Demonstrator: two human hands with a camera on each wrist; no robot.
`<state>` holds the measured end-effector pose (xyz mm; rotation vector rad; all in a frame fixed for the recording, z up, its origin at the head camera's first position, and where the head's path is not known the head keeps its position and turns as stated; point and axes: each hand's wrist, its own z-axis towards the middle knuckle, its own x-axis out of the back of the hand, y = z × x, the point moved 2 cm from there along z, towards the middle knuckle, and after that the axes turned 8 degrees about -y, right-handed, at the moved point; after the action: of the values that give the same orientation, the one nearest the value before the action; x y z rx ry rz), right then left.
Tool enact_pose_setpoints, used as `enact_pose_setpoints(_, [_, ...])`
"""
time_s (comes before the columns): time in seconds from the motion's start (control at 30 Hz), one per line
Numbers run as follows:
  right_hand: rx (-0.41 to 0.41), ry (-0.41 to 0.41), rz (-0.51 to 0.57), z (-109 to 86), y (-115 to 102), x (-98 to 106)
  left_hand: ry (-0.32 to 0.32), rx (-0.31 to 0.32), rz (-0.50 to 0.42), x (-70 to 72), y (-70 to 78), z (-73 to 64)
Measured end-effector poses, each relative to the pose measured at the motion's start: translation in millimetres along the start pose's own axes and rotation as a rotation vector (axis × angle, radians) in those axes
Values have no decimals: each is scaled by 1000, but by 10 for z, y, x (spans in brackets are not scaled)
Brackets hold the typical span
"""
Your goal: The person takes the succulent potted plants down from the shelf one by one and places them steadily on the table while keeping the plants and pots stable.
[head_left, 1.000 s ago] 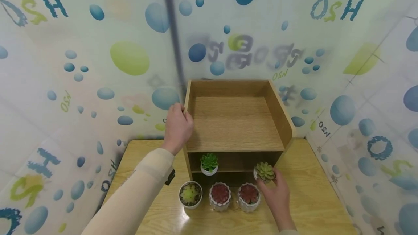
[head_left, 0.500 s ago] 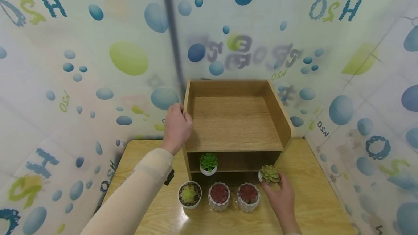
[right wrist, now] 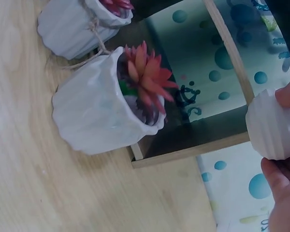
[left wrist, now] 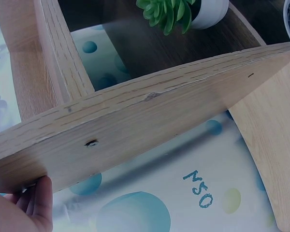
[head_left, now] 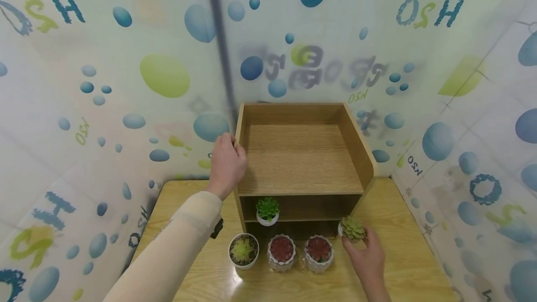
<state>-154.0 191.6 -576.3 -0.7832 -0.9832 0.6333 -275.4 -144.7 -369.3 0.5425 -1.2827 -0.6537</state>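
Observation:
My right hand (head_left: 367, 257) pinches a small white ribbed pot (right wrist: 273, 125) between thumb and fingers. A pale green succulent (head_left: 353, 228) grows in that pot, held in front of the right end of a wooden shelf unit (head_left: 302, 195). My left hand (head_left: 228, 162) grips the unit's left side panel (left wrist: 111, 130) near its upper back. Inside the middle compartment, at the left, stands a potted bright green succulent (head_left: 267, 209). Two white pots with red succulents, one in the middle (head_left: 281, 249) and one to its right (head_left: 319, 249), stand in front of the unit.
A round white pot with a yellow-green plant (head_left: 244, 250) stands front left on the wooden table (head_left: 402, 246). Twine (right wrist: 97, 38) is tied round a red succulent's pot. Patterned cloth walls (head_left: 168, 78) enclose the table at the back and sides.
My right hand has moved right and slightly toward me with the pale green succulent, away from the shelf opening. My left hand has stayed on the side panel.

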Motion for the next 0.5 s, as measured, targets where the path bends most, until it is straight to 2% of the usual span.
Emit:
enact_pose_setpoints(0.1, [5, 7, 0, -19, 32, 18, 5, -1, 2, 4, 5, -5])
enact_pose_setpoints(0.5, [-58, -2, -27, -78, 168, 30, 15, 0, 8, -3, 5, -6])
